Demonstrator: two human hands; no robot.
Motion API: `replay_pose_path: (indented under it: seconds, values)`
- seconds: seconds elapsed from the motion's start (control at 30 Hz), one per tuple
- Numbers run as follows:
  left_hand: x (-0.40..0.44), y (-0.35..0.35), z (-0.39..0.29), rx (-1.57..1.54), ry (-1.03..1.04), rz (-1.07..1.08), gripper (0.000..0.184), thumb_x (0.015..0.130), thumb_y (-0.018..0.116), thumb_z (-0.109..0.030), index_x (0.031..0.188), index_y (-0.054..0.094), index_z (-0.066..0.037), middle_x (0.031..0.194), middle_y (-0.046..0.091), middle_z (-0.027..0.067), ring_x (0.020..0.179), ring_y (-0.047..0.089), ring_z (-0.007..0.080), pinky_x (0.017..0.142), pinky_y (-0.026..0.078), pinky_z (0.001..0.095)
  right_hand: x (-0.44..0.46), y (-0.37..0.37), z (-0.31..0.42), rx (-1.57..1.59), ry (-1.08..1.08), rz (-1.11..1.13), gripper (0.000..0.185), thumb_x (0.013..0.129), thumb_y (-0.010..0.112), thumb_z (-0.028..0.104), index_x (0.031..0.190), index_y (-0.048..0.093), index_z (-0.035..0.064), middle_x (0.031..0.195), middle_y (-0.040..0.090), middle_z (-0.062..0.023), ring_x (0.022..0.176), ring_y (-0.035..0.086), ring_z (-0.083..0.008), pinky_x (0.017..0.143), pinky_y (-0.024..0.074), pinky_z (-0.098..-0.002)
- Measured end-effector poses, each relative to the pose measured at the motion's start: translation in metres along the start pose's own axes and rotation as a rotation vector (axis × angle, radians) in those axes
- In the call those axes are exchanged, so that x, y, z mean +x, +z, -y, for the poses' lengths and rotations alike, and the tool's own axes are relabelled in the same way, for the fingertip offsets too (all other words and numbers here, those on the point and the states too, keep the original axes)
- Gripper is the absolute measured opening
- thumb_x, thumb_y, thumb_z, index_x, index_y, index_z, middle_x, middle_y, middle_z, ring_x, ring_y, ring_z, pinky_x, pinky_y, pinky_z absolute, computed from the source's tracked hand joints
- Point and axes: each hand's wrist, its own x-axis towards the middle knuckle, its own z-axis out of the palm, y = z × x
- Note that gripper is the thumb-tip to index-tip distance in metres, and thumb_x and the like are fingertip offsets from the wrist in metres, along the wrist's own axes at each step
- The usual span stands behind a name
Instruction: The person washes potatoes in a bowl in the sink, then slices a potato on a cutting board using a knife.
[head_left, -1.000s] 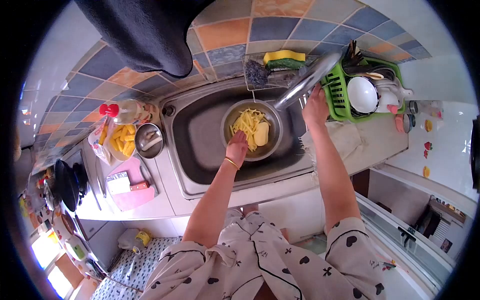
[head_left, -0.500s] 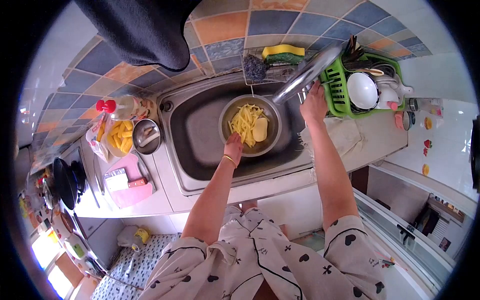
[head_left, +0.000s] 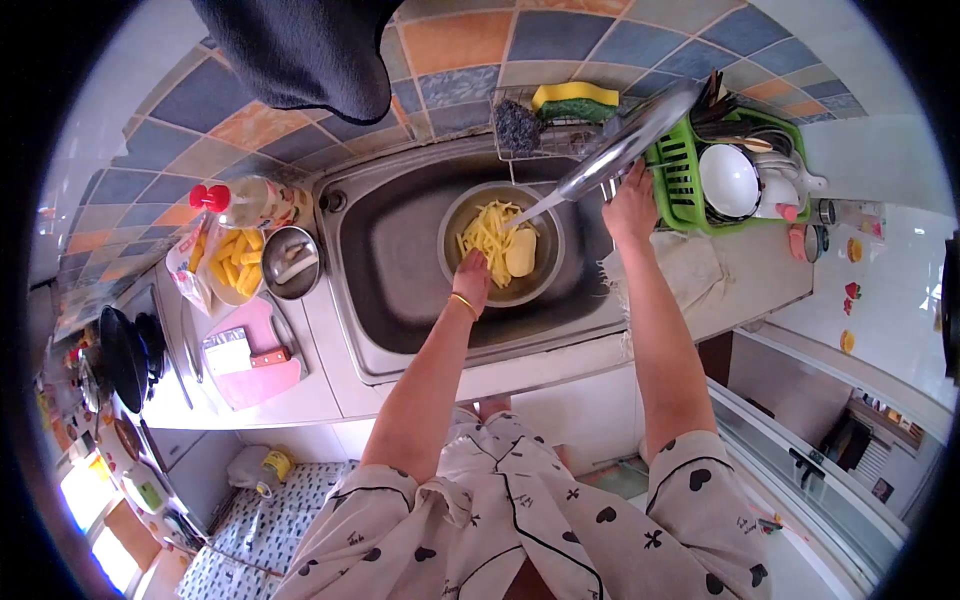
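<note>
A metal bowl (head_left: pixel 553 272) sits in the steel sink (head_left: pixel 385 215), holding pale yellow potato strips (head_left: pixel 487 232) and a peeled potato piece (head_left: pixel 520 253). My left hand (head_left: pixel 472 275) reaches over the bowl's near left rim, its fingers stretched against the strips; the fingertips are partly hidden. Water (head_left: pixel 538 208) streams from the chrome faucet (head_left: pixel 625 145) into the bowl. Beside the faucet's base, my right hand (head_left: pixel 630 205) is closed at the handle, which the faucet and fingers partly hide.
A green dish rack (head_left: pixel 676 180) with bowls stands right of the faucet. Behind the sink, a wire basket (head_left: pixel 550 140) holds a sponge (head_left: pixel 575 97) and a scourer. Left are a small metal bowl (head_left: pixel 291 262), a pink cutting board (head_left: pixel 260 345) and a cleaver (head_left: pixel 228 350).
Water now runs from the faucet into the bowl. My left hand has moved slightly forward, farther over the rim onto the potato strips. My right hand stays by the faucet.
</note>
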Motion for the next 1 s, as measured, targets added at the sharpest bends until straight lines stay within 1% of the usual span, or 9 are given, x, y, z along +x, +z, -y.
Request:
replay_pose_path:
  seconds: [0.1, 0.17, 0.23, 0.27, 0.33, 0.53, 0.67, 0.8, 1.0]
  values:
    - [0.037, -0.026, 0.015, 0.126, 0.059, 0.041, 0.046, 0.091, 0.040, -0.003, 0.136, 0.046, -0.007, 0.142, 0.048, 0.0075, 0.135, 0.039, 0.0193, 0.099, 0.040, 0.0266, -0.018, 0.003, 0.010, 0.129, 0.048, -0.037, 0.078, 0.074, 0.069, 0.008, 0.142, 0.031, 0.0008, 0.122, 0.051, -0.0203, 0.112, 0.056, -0.0338, 0.091, 0.0503, -0.0394]
    - [0.121, -0.087, 0.055, 0.975, 0.537, 0.254, 0.045, 0.089, 0.042, -0.001, 0.132, 0.051, -0.007, 0.138, 0.052, 0.0082, 0.133, 0.041, 0.0194, 0.101, 0.039, 0.0281, -0.038, 0.024, 0.014, 0.346, 0.043, -0.051, 0.069, 0.075, 0.067, 0.005, 0.137, 0.038, 0.0024, 0.124, 0.052, -0.0191, 0.108, 0.059, -0.0322, 0.088, 0.0512, -0.0388]
    - [0.112, -0.083, 0.044, 1.102, 0.434, 0.209, 0.045, 0.087, 0.043, 0.001, 0.130, 0.052, -0.006, 0.136, 0.054, 0.0084, 0.129, 0.045, 0.0201, 0.102, 0.039, 0.0293, -0.057, 0.036, 0.030, 0.606, 0.109, 0.128, 0.047, 0.074, 0.063, -0.001, 0.119, 0.052, 0.0031, 0.116, 0.057, -0.0173, 0.097, 0.062, -0.0303, 0.079, 0.0508, -0.0386]
    - [0.093, -0.076, 0.035, 0.994, 0.421, 0.237, 0.046, 0.086, 0.044, 0.001, 0.130, 0.052, -0.006, 0.135, 0.055, 0.0081, 0.127, 0.047, 0.0201, 0.102, 0.040, 0.0296, -0.070, 0.061, 0.035, 0.652, -0.016, 0.003, 0.024, 0.076, 0.066, 0.003, 0.098, 0.056, 0.0041, 0.084, 0.064, -0.0108, 0.078, 0.064, -0.0243, 0.073, 0.0512, -0.0348]
    - [0.062, -0.054, 0.013, 0.709, 0.280, 0.159, 0.049, 0.084, 0.045, 0.003, 0.131, 0.051, -0.006, 0.134, 0.055, 0.0075, 0.123, 0.050, 0.0204, 0.100, 0.041, 0.0297, -0.087, 0.083, 0.053, 0.793, 0.077, 0.291, 0.018, 0.081, 0.064, 0.004, 0.099, 0.061, 0.0038, 0.089, 0.067, -0.0111, 0.085, 0.066, -0.0230, 0.078, 0.0517, -0.0348]
    - [0.041, -0.053, -0.003, 0.407, 0.050, 0.002, 0.062, 0.081, 0.046, 0.008, 0.141, 0.040, -0.007, 0.140, 0.049, 0.0061, 0.121, 0.051, 0.0195, 0.096, 0.042, 0.0271, -0.119, 0.178, 0.054, 0.081, -0.326, 0.171, 0.054, 0.076, 0.071, 0.017, 0.126, 0.049, 0.0100, 0.124, 0.051, -0.0202, 0.116, 0.050, -0.0381, 0.097, 0.0430, -0.0448]
    - [0.022, -0.051, -0.006, 0.387, 0.004, -0.186, 0.067, 0.082, 0.048, 0.007, 0.145, 0.034, -0.007, 0.147, 0.041, 0.0074, 0.124, 0.048, 0.0187, 0.093, 0.042, 0.0264, -0.119, 0.206, 0.057, 0.283, 0.064, 0.440, 0.081, 0.076, 0.075, 0.022, 0.142, 0.027, 0.0119, 0.126, 0.042, -0.0231, 0.116, 0.046, -0.0410, 0.098, 0.0418, -0.0475]
    - [0.044, -0.068, 0.007, 0.218, 0.040, -0.108, 0.073, 0.082, 0.050, 0.004, 0.149, 0.028, -0.011, 0.152, 0.033, 0.0096, 0.133, 0.039, 0.0222, 0.099, 0.039, 0.0284, -0.121, 0.195, 0.064, 0.129, 0.084, 0.605, 0.086, 0.077, 0.075, 0.030, 0.144, 0.023, 0.0150, 0.130, 0.038, -0.0269, 0.117, 0.046, -0.0419, 0.092, 0.0475, -0.0481]
    - [0.061, -0.019, -0.001, 1.366, 0.284, -0.036, 0.081, 0.079, 0.055, -0.002, 0.152, 0.023, -0.019, 0.158, 0.016, 0.0136, 0.145, 0.018, 0.0336, 0.116, 0.023, 0.0420, -0.115, 0.175, 0.056, 0.043, 0.026, 0.790, 0.094, 0.074, 0.076, 0.045, 0.146, 0.020, 0.0233, 0.138, 0.034, -0.0308, 0.119, 0.048, -0.0441, 0.091, 0.0506, -0.0472]
